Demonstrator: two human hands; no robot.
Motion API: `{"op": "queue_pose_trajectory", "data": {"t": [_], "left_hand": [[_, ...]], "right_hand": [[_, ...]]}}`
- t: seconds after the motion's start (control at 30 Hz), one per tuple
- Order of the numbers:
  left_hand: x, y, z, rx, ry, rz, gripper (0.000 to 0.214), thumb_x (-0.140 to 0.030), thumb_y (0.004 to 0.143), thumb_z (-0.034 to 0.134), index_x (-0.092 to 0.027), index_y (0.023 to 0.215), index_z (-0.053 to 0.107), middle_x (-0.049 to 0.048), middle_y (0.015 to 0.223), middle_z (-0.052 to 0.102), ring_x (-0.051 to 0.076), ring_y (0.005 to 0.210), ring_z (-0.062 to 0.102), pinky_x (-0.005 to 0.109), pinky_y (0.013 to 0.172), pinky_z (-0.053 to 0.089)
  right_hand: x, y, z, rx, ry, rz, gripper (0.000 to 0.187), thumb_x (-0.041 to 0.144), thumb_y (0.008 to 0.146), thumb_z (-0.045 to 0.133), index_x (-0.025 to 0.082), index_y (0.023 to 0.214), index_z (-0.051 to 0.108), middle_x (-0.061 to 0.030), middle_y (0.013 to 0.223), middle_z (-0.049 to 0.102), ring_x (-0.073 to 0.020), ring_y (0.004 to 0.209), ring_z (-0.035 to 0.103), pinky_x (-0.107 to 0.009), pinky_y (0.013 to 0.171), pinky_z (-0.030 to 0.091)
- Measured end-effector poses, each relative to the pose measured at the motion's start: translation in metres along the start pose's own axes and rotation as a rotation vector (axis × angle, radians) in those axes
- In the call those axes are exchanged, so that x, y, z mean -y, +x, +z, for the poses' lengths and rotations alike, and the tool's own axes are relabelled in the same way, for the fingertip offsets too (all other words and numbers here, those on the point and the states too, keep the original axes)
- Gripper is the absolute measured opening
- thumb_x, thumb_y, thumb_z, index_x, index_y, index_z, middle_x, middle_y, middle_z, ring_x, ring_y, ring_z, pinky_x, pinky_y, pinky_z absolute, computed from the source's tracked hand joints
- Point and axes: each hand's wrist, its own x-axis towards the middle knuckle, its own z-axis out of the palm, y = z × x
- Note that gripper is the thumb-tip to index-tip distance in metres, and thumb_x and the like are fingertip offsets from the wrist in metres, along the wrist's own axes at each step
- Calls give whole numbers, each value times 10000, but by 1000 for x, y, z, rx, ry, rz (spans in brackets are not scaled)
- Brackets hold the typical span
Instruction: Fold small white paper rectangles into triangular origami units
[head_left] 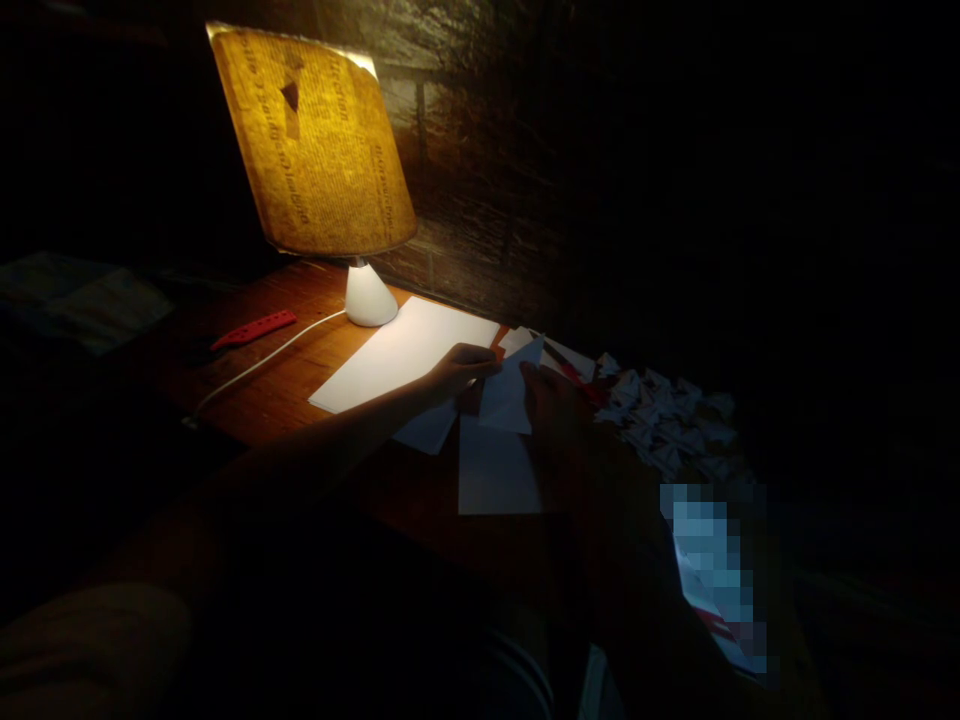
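In dim lamp light, my left hand pinches the left edge of a small white sheet of paper held just above the wooden table. My right hand, in shadow, grips the same sheet at its right side. Under the hands lies another white sheet. A larger white sheet lies to the left, near the lamp.
A lit table lamp with a yellow printed shade stands at the back left, its white cord trailing left. A red ruler-like strip lies beside it. A pile of small folded paper pieces sits to the right. A glowing screen lies at the lower right.
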Motion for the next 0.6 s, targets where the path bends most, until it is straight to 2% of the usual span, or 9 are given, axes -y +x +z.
{"op": "queue_pose_trajectory", "data": {"t": [0.17, 0.27, 0.37, 0.5, 0.6], "left_hand": [[0, -2, 2, -22, -37, 1, 506, -494, 755, 810, -180, 576, 456, -65, 539, 400, 60, 510, 385, 208, 491, 255], [0, -3, 3, -45, -102, -8, 408, -431, 750, 777, -174, 600, 499, -67, 538, 406, 62, 500, 384, 202, 483, 252], [0, -2, 1, -54, -96, -12, 306, -358, 715, 739, -165, 594, 535, -58, 524, 434, 67, 492, 400, 199, 479, 258], [1, 2, -1, -73, -58, -33, 263, -309, 677, 682, -174, 551, 495, -63, 487, 406, 66, 474, 381, 199, 482, 248], [3, 3, 0, -71, -87, -23, 259, -296, 677, 680, -175, 554, 486, -65, 499, 404, 66, 481, 387, 198, 493, 257]], "right_hand": [[5, -3, 1, -19, 108, 43, 559, 733, 772, 706, 258, 634, 447, 21, 588, 467, -152, 581, 415, -303, 521, 337], [3, -2, 5, -34, 194, 78, 573, 738, 772, 708, 263, 639, 416, 45, 561, 406, -138, 538, 376, -299, 493, 317], [4, -4, 7, -37, 164, 60, 572, 722, 794, 705, 266, 628, 401, 52, 555, 366, -132, 521, 349, -304, 484, 304], [7, -7, 6, -48, 126, 57, 558, 708, 821, 682, 269, 625, 398, 52, 553, 358, -134, 513, 346, -312, 482, 293], [7, -8, 6, -43, 112, 69, 523, 688, 819, 684, 264, 636, 440, 44, 560, 405, -142, 517, 391, -315, 491, 319]]}}
